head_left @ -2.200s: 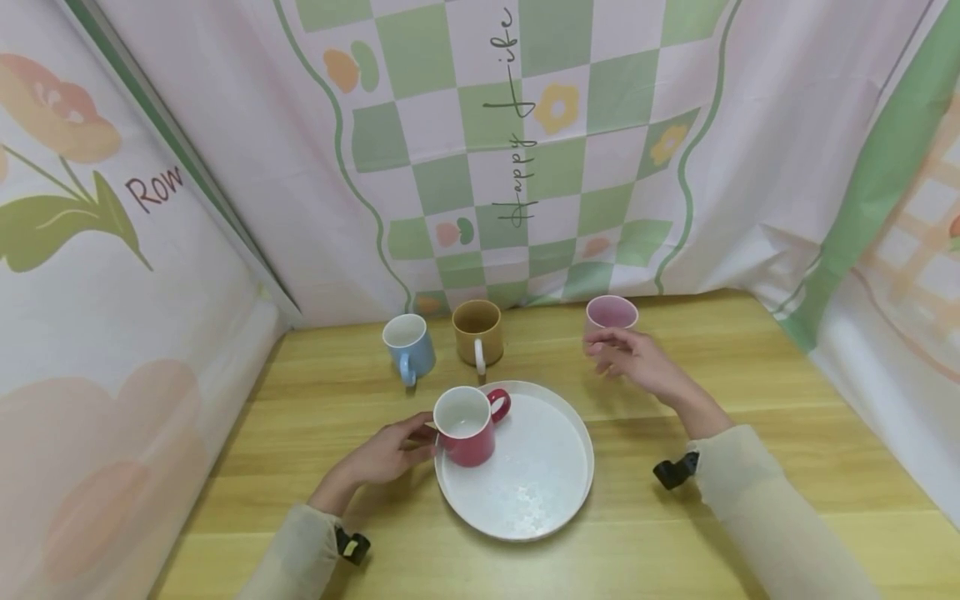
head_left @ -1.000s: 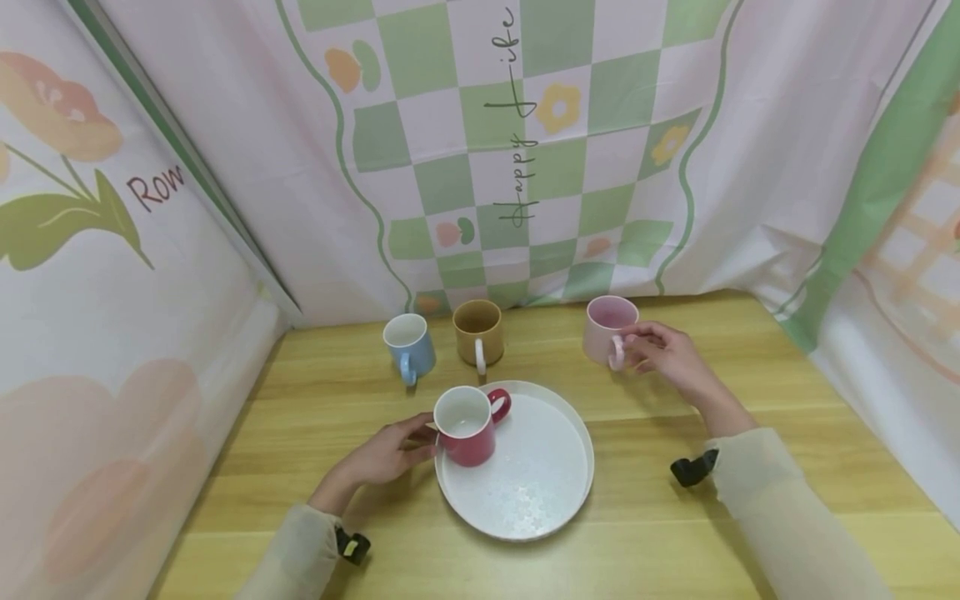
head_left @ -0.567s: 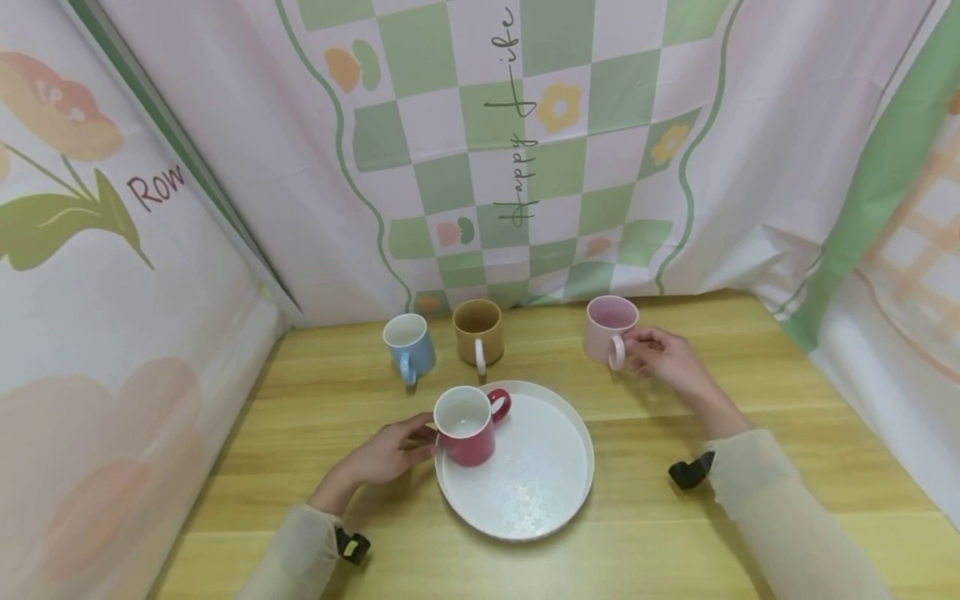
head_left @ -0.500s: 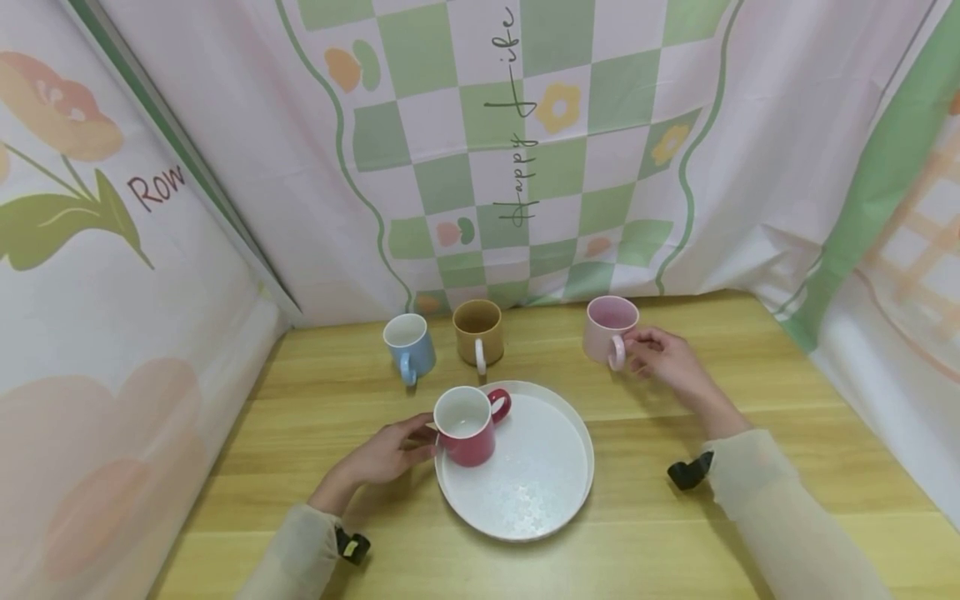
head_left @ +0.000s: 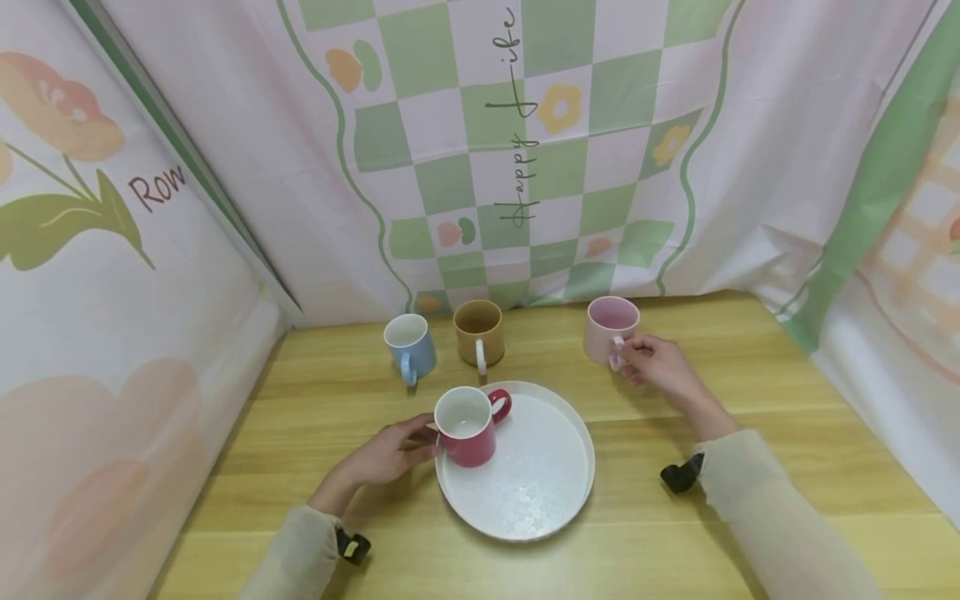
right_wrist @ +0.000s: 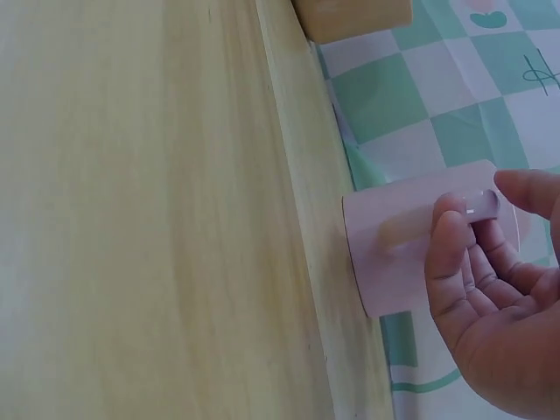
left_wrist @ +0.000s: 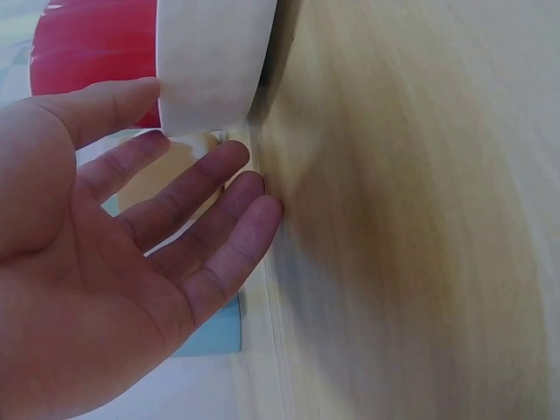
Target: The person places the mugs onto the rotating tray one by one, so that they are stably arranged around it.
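Note:
In the head view a red mug (head_left: pixel 468 442) with a white inside stands on a round white tray (head_left: pixel 540 517), at its left side. My left hand (head_left: pixel 393 450) lies at the tray's left rim beside that mug, its fingers loosely extended; in the left wrist view thumb and index tip reach the tray wall (left_wrist: pixel 206 70). At the back right stands a pink mug (head_left: pixel 600 337), upright on the table. My right hand (head_left: pixel 663 367) grips its handle (right_wrist: pixel 486 206): in the right wrist view fingers curl around it with the thumb close by.
A blue mug (head_left: pixel 408 342) and a brown mug (head_left: pixel 476 333) with a white handle stand at the back left of the wooden table (head_left: pixel 622 533). A patterned curtain (head_left: pixel 525 167) hangs right behind the mugs, with more cloth at both sides.
My right hand first drew back rightward from in front of the pink mug, then came in to its handle and took hold. The left hand, the red mug and the tray stay put.

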A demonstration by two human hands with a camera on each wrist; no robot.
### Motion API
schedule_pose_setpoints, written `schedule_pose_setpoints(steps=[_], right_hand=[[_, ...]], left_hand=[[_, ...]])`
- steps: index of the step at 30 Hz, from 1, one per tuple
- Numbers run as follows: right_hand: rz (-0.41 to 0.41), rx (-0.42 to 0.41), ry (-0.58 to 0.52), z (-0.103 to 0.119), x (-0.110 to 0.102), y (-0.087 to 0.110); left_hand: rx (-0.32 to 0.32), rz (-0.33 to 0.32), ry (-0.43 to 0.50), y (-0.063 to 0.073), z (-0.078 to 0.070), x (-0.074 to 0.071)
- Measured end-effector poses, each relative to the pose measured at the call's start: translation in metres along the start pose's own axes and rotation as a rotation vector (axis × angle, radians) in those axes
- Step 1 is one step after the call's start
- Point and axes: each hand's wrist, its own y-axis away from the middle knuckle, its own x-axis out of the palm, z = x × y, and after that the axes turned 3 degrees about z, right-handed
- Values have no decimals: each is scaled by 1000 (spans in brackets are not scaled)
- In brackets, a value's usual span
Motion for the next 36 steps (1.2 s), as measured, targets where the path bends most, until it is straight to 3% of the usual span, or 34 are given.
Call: schedule_pose_setpoints(steps=[9, 20, 36], right_hand=[[-44, 33, -8, 2, 5, -6], [-52, 15, -42, 2, 9, -5], [-39, -26, -59, -1, 8, -5]], left_hand=[[4, -4, 4, -1, 1, -1], [-27, 4, 23, 0, -1, -2], [23, 9, 20, -1, 4, -2]])
